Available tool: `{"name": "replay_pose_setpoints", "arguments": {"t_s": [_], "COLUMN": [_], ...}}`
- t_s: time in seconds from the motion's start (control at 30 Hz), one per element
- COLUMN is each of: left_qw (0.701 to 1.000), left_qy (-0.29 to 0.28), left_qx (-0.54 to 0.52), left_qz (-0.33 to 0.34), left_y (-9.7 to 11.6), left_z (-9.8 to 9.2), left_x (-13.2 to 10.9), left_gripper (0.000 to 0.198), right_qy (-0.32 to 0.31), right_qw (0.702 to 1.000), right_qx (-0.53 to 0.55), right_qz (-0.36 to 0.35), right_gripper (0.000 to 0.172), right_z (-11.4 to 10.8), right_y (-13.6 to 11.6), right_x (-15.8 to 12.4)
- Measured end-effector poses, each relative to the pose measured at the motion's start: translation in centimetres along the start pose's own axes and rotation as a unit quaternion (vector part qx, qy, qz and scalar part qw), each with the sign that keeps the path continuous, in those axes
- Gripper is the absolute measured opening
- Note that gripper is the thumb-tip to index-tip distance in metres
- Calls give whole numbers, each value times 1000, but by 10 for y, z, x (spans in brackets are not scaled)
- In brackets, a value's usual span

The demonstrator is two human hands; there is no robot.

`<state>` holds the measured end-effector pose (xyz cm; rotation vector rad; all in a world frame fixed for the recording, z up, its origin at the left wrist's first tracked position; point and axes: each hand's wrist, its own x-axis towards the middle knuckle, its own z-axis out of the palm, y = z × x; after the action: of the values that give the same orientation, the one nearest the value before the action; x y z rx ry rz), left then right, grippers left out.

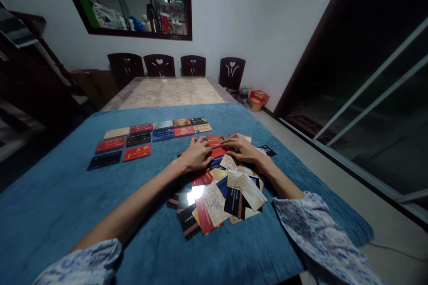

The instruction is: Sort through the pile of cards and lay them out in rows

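Observation:
A loose pile of plastic cards (214, 202) in red, black, blue and cream lies overlapped on the blue cloth. At the far side of this pile, my left hand (196, 153) rests with bent fingers against the left edge of some red cards (217, 146). From the right, my right hand (241, 148) curls its fingers over the same red cards. My palms hide part of the pile. Beyond my left hand, cards sit in neat stacks and rows, among them a red card (137, 152), a dark blue card (104, 160) and a silver card (162, 125).
The blue cloth (67, 178) covers the near table, with a bare marbled tabletop (174, 91) behind it. Several dark chairs (159, 65) stand along the far wall. An orange bucket (256, 104) sits on the floor at the right, near a glass sliding door (374, 98).

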<state>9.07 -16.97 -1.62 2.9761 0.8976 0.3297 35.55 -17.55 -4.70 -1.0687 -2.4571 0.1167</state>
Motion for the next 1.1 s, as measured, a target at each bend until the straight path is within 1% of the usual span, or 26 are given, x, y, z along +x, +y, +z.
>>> {"name": "replay_pose_setpoints", "arguments": {"t_s": [0.1,0.2,0.3,0.4,0.47,0.57,0.67,0.83,1.0,1.1], "left_qw": [1000,999,998,996,996,995,995,992,983,978], "left_qy": [9,26,45,65,75,88,97,116,147,160], "left_qx": [16,20,13,2,3,17,17,-44,-107,-125], "left_qz": [26,40,48,57,57,43,27,-4,-34,-42], "left_y": [-2,-4,-7,-11,-14,-18,-21,-24,-25,-25], "left_z": [0,0,-1,-2,-2,1,4,7,8,11], "left_x": [0,0,-1,0,1,3,4,4,3,4], "left_gripper": [24,28,29,27,25,24,25,31,34,33], "right_qy": [-2,10,26,48,65,91,119,156,154,147], "right_qw": [1000,1000,1000,998,997,994,989,981,981,982], "right_qx": [1,8,14,27,38,44,51,69,64,59], "right_qz": [-7,-14,-6,3,10,33,67,96,100,100], "right_gripper": [29,27,27,27,24,19,18,23,19,17], "right_z": [0,-1,-2,-2,0,3,6,9,11,12], "right_y": [-1,-3,-5,-6,-6,-9,-12,-13,-13,-12], "right_x": [-1,-2,-4,-5,-5,-4,-3,-1,0,0]}}
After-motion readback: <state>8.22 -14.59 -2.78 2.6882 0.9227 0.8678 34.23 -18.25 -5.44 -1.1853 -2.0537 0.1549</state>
